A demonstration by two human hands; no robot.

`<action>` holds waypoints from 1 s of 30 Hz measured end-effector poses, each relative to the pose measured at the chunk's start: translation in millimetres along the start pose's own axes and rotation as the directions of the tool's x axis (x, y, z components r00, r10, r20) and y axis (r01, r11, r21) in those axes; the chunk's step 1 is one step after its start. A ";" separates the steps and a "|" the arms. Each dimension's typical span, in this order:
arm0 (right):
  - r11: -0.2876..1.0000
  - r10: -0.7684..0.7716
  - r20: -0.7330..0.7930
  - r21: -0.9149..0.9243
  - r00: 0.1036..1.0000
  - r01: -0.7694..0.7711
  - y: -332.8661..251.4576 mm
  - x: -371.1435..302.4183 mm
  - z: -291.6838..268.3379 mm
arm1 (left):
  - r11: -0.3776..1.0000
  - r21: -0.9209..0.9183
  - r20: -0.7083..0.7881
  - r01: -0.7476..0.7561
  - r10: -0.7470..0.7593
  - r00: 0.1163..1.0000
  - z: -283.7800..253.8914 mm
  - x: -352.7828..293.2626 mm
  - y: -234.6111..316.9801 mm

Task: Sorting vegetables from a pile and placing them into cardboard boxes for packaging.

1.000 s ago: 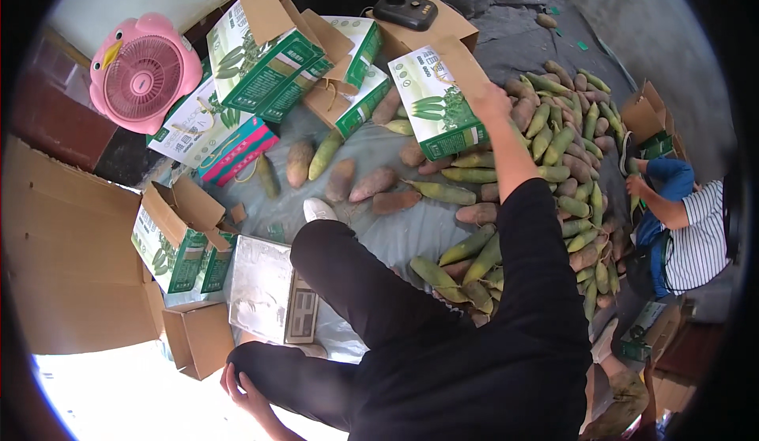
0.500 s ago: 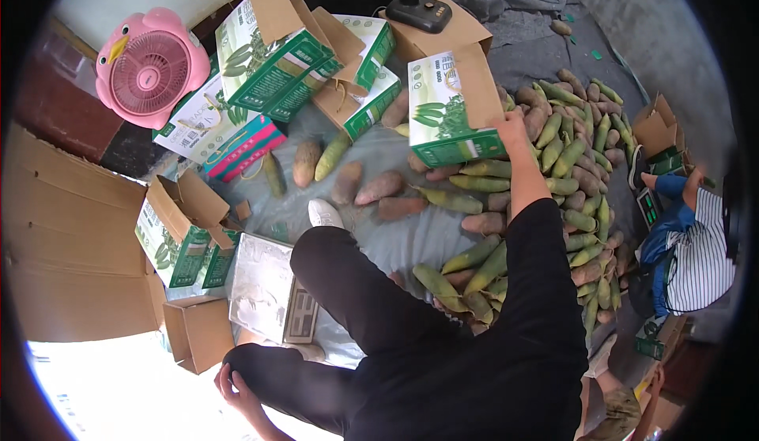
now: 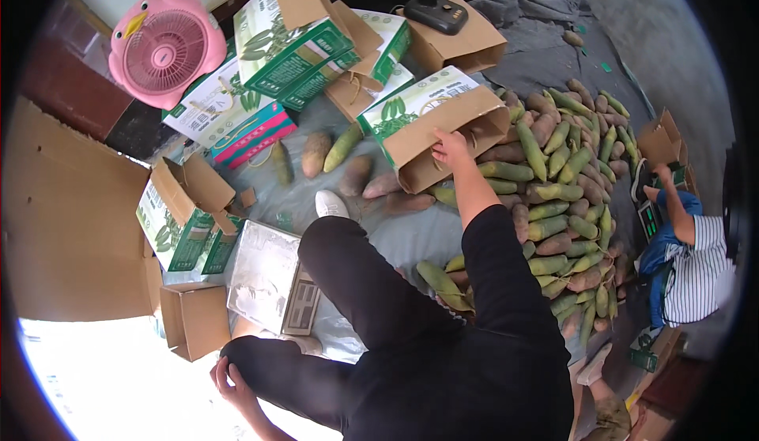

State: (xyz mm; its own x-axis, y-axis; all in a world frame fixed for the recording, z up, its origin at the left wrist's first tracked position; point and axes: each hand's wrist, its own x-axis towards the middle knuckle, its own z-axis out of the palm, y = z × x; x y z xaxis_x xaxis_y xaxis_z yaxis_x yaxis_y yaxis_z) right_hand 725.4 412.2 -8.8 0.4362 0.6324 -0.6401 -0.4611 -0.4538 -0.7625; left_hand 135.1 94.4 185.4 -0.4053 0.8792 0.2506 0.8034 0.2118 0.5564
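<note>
The floor sheet (image 3: 395,231) lies under the load, with the heap of long green radishes and brownish roots (image 3: 569,204) at the person's right. A large brown cardboard panel (image 3: 79,220) stands at the far left. The white-and-green printed carton (image 3: 411,105) is at the heap's near-left edge, tilted, its opening turned toward the person; whether its underside touches the roots cannot be told. The flat-topped weighing scale (image 3: 265,279) sits beside the person's legs, its plate dusty. Right hand (image 3: 452,148): fingers and thumb pinching the carton at its open, unprinted flap. Left hand (image 3: 233,386): relaxed against the dark trouser leg (image 3: 277,378), fingers loosely parted, holding nothing. Assessment: one pinch at a flap gives weak control and may crease or tear the board. Handling would be sounder with the left hand under the opposite edge, the carton kept clear of the roots to avoid bruising, its flaps folded outward and its base checked before bearing weight.
</note>
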 end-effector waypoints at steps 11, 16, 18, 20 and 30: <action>0.924 0.071 0.099 0.369 0.993 -0.103 14.8 7.6 30.7 | 0.979 0.178 0.047 0.101 -0.111 0.993 -30.1 11.4 -2.2; 0.933 -0.112 0.102 0.354 0.988 0.070 13.6 -39.4 21.5 | 0.948 0.212 0.073 0.238 -0.258 0.963 -29.3 29.2 22.8; 0.932 -0.113 0.086 0.353 0.990 0.076 16.3 -59.2 15.7 | 0.970 0.030 0.096 0.243 -0.245 0.965 -25.2 33.4 18.5; 0.934 -0.111 0.074 0.349 0.991 0.079 22.2 -68.3 7.3 | 0.985 0.049 0.123 0.167 -0.172 0.977 -16.3 37.2 14.8; 0.917 -0.391 0.129 0.139 0.911 0.374 -24.2 -176.1 8.0 | 0.995 -0.043 0.272 -0.089 0.098 0.957 4.4 71.7 57.3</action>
State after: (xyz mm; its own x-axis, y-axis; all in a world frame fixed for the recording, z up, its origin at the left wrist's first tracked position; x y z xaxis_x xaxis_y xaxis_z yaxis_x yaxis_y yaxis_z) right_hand 653.5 316.9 123.2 0.4784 0.8344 -0.2735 -0.3672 -0.0929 -0.9255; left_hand 154.1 171.4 231.8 -0.1910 0.9784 0.0787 0.8169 0.1140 0.5654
